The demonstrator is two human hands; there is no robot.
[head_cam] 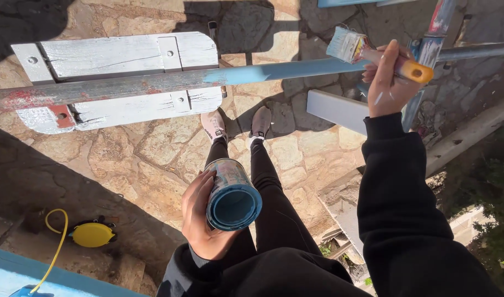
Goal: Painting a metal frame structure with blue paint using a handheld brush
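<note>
Metal paint can [233, 195], glossy with wet blue paint inside and smeared outside. Bristle brush [375, 54], paint-caked, with glossy yellow handle tip. Long rail [169, 82], worn grey with flaking red patches, freshly blue along one stretch. Weathered wooden boards [120, 52], cracked, whitewashed, bolted. Rough, matt stone paving [147, 159]. Matt black cloth sleeve [397, 203].

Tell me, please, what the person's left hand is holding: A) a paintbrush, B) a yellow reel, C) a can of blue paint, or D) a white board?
C: the left hand grips a can of blue paint, while the right hand holds the brush up by the rail.
</note>
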